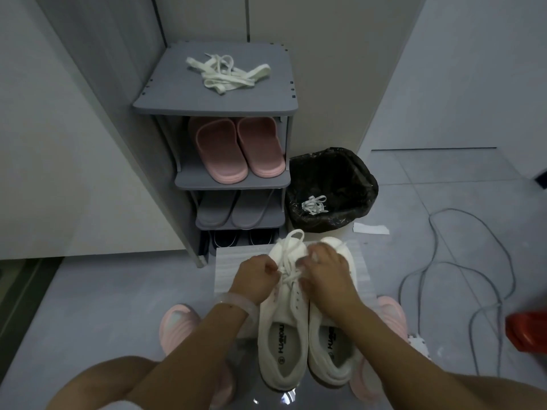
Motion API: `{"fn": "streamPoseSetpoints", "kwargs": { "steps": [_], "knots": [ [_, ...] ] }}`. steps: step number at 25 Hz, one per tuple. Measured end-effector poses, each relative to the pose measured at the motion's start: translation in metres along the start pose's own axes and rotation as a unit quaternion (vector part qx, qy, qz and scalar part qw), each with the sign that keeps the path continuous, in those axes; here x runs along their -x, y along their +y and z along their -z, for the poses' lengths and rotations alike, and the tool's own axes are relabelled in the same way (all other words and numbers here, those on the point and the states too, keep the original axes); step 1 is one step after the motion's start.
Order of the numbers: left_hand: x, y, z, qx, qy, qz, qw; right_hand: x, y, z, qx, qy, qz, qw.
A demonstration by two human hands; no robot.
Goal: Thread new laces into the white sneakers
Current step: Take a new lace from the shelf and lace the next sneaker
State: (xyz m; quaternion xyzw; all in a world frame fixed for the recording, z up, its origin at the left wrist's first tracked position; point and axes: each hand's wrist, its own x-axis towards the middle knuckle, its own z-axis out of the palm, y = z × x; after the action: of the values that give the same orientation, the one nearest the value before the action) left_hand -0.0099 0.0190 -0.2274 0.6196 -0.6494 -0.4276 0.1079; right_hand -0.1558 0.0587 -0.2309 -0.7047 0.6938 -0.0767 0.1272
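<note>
**White sneakers side by side on a pale mat, both hands at the laces**

The white sneakers (307,321) stood together at lower centre of the frame, toes pointing up the picture, on a pale ribbed mat (228,270) laid over the grey floor (112,306). The left-hand shoe carried a white lace (288,261) threaded through its upper eyelets, with a loop lying over the toe.

Behind the mat, at upper centre, a grey shoe rack (216,105) stood against a pale wall. A loose bundle of white laces (226,73) lay on its top shelf. Pink slippers (236,149) sat on the shelf below, grey slippers (233,210) under those, and dark shoes at the bottom. To the right of the rack was a bin lined with a black bag (333,189), holding a small tangle of white lace (313,204). Grey cables (461,270) trailed across the floor at the right, and a red object (528,331) showed at the right edge.

The left hand (256,278), a clear band on its wrist, reached in from lower left, its fingers curled and pinching the lace at the left side of the shoe. The right hand (324,270) came in from lower right and lay across both shoes, fingers bent onto the lace area; whether they pinched the lace could not be told.
</note>
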Motion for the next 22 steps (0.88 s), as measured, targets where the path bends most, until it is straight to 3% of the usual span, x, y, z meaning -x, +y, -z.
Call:
{"fn": "streamPoseSetpoints", "kwargs": {
  "steps": [5,8,11,14,16,19,21,22],
  "knots": [
    [-0.011,0.007,-0.004,-0.006,-0.004,0.029,1.000,-0.001,-0.003,-0.006,0.040,0.010,0.019,0.999],
    [-0.012,0.011,-0.005,0.112,0.019,0.090,0.989,0.000,0.000,0.003,0.022,-0.024,0.036,0.999],
    [-0.014,0.025,0.016,0.310,0.068,0.123,0.940,0.002,0.003,0.013,0.091,-0.068,0.032,0.993],
    [-0.019,0.020,0.055,0.404,0.204,0.147,0.880,0.003,0.004,0.017,0.111,-0.090,0.024,0.989],
    [-0.016,0.004,0.069,0.360,0.238,0.169,0.886,0.006,0.003,0.019,0.118,-0.105,0.030,0.987],
    [-0.003,-0.010,0.057,0.074,0.139,0.169,0.973,0.006,0.000,0.018,0.114,-0.116,0.024,0.986],
    [0.006,-0.008,0.039,-0.108,0.088,0.050,0.989,0.004,-0.002,0.021,0.108,-0.108,0.020,0.988],
    [0.011,-0.002,0.031,-0.147,0.049,-0.010,0.988,0.003,-0.003,0.022,0.104,-0.111,0.017,0.988]
  ]
}}
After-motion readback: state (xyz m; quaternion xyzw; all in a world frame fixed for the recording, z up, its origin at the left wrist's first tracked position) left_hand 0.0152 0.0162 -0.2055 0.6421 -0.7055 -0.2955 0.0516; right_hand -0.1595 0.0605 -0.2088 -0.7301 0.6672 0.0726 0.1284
